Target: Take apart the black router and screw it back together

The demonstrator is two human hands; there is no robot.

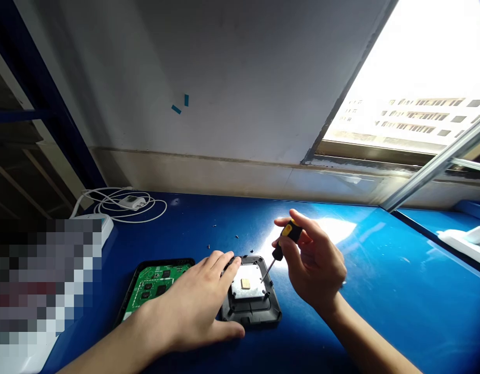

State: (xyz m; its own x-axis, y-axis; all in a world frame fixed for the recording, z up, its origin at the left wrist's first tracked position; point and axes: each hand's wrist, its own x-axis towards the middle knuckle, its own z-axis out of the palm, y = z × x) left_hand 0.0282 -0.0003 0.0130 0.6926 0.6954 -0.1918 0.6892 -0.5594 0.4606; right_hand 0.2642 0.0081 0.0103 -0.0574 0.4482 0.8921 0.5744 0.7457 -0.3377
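Observation:
My right hand grips a black and yellow screwdriver, its shaft slanting down to the left. The tip is at the right edge of a silver metal plate with a small tan pad on it. That plate sits inside a black plastic housing lying on the table. Across the left side of the housing rests my left hand, fingers stretched out and thumb apart at the front edge. Under my left forearm, partly hidden, is a green circuit board in a black casing.
Several small screws lie on the blue table behind the housing. A white cable with an adapter is coiled at the back left. A white device, partly pixelated, stands at the left. A window is at the right.

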